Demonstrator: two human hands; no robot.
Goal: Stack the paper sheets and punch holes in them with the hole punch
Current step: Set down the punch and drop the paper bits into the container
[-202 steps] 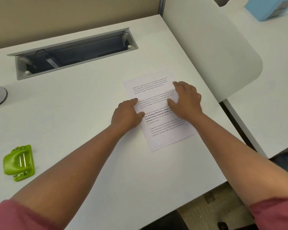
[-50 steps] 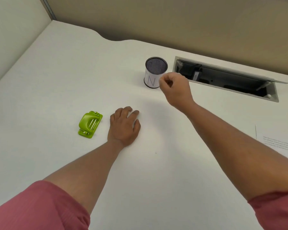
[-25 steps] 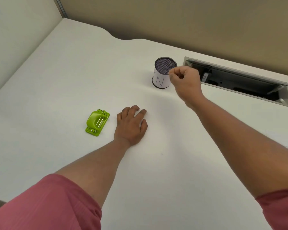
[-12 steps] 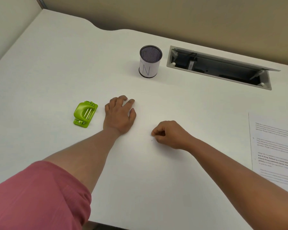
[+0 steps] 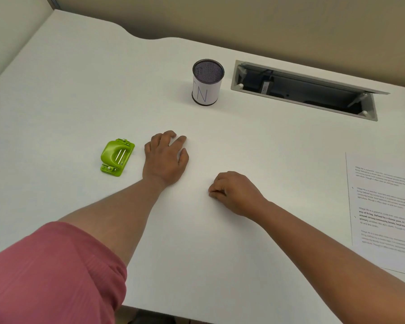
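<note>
The right hand stays pinched shut on the desk, contents too small to tell, barely shifted since a moment ago. The left hand still lies flat and spread, beside the green hole punch. The paper sheets lie far right.

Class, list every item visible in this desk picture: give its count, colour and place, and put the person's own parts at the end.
hole punch: one, lime green, left of the left hand
mesh cup: one, dark with a white label, far middle
cable tray: one, grey, recessed, far right
paper sheets: printed, white, count unclear, right edge
desk: one, white, under everything
left hand: flat on the desk
right hand: fingertips pinched on the desk
sleeves: one shows, pink, bottom left
</note>
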